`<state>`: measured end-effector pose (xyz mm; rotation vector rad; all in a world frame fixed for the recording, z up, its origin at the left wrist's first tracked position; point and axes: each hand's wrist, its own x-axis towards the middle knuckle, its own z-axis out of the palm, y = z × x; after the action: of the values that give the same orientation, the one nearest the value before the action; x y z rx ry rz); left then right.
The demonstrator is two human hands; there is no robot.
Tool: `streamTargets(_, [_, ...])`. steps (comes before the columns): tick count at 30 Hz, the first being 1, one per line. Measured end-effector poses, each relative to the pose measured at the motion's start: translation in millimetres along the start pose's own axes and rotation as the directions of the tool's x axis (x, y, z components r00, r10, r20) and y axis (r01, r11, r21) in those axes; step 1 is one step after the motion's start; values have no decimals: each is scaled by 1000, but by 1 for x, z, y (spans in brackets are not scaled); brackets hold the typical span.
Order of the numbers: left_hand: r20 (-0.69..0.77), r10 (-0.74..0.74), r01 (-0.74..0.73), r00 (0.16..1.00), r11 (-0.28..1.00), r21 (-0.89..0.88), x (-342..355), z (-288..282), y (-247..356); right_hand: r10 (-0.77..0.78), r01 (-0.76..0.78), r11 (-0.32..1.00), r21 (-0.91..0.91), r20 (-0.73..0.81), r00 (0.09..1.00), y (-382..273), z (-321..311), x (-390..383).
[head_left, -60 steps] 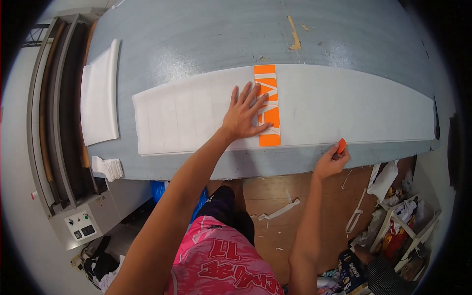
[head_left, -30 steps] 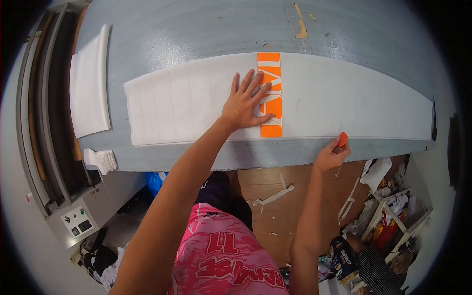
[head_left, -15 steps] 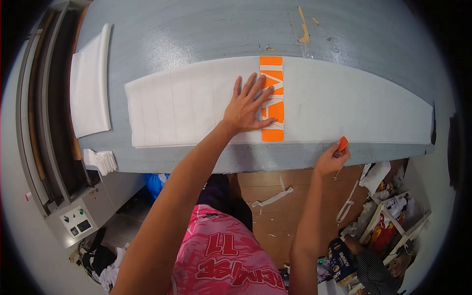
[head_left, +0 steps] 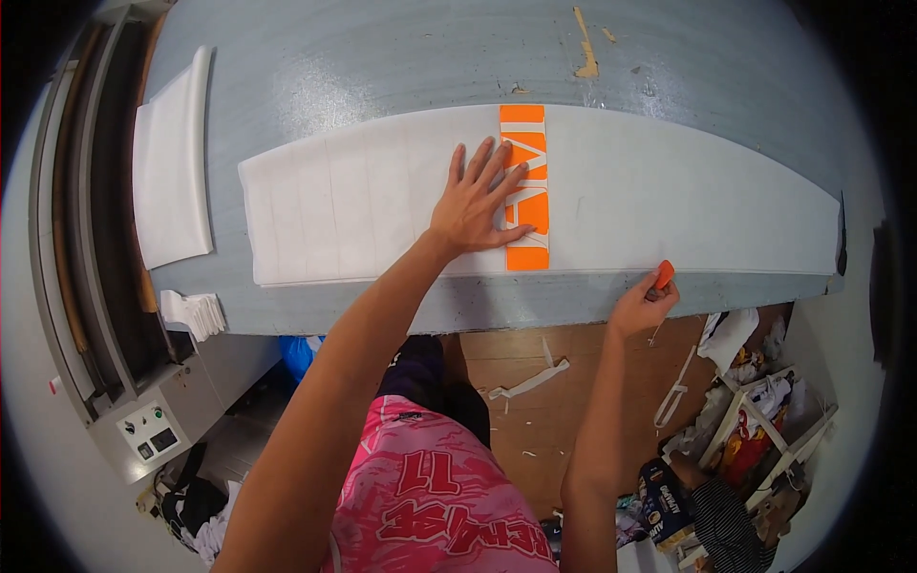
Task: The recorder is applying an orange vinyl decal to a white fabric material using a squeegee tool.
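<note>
A long white sheet [head_left: 688, 191], which looks like paper or thin cloth, lies flat along the near side of the blue-grey table. Across its middle runs an orange strip with white lettering [head_left: 526, 258]. My left hand [head_left: 470, 205] is open and rests flat with fingers spread, partly on the white sheet and partly over the strip, hiding some of the lettering. Just off the sheet's near edge, right of the strip, my right hand [head_left: 648, 304] is closed on a small orange-red object [head_left: 665, 274]. Its exact kind is unclear because the fingers cover its lower part.
A folded white sheet [head_left: 174, 162] and a small stack of white pieces [head_left: 194, 315] lie at the table's left. Beyond them stands a roller machine with a control panel [head_left: 152, 435]. Scraps litter the wooden floor [head_left: 535, 439]; a cluttered shelf [head_left: 764, 430] stands at right.
Both hands hold nearly the same places. The whole view has shifted very slightly, and the orange-red object in my right hand has tilted a little.
</note>
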<state>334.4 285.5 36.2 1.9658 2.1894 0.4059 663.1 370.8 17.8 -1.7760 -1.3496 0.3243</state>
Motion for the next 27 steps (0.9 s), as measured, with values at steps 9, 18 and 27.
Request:
streamTargets(9, [-42,32,-34,999,999,-29,-1,-1,-1,7,-7,1000,16,2,1000,-2,1,-1])
streamTargets(18, [-74,37,-41,997,998,-54,0,-3,2,-26,26,1000,-1,-19,999,1,0,1])
streamTargets(27, [-73,34,-38,997,997,-66,-2,-6,3,9,-9,1000,5,1,1000,-2,-2,0])
